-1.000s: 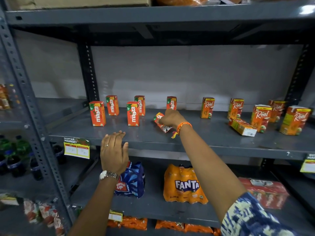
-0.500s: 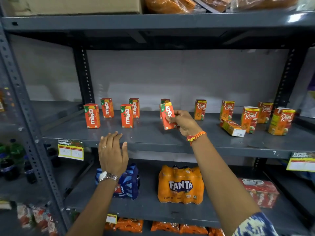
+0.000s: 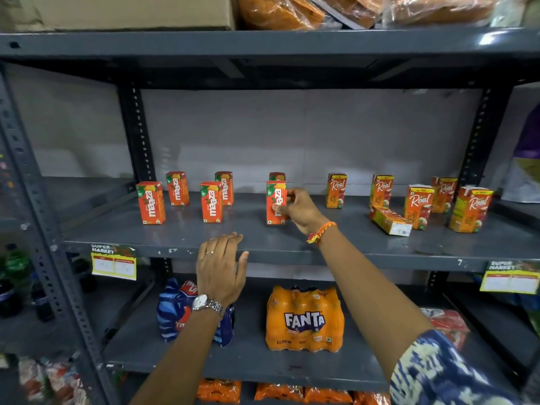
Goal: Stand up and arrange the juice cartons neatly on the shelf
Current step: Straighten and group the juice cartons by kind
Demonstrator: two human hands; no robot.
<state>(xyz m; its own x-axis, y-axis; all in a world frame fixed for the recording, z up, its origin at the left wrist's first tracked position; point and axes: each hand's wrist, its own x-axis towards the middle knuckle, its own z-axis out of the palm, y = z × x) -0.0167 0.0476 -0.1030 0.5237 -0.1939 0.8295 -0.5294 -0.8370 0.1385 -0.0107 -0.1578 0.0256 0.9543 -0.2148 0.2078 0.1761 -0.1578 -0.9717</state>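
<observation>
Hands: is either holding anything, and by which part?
Right hand grips the upright Maaza carton by its right side. Left hand holds nothing.

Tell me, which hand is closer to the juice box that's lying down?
The right hand. It is on the shelf, holding an upright Maaza carton to the left of the fallen Real carton. The left hand rests at the shelf's front edge, farther left.

We see only the top of one red Maaza juice carton (image 3: pixel 277 176) at the back, the rest hidden behind the upright red Maaza carton (image 3: pixel 275 201) in front. Our right hand (image 3: pixel 299 210) covers that carton's right edge. The yellow paper price tags (image 3: pixel 114 265) are too blurred to read. The brown cardboard box (image 3: pixel 117 11) is cut off at the top edge.
</observation>
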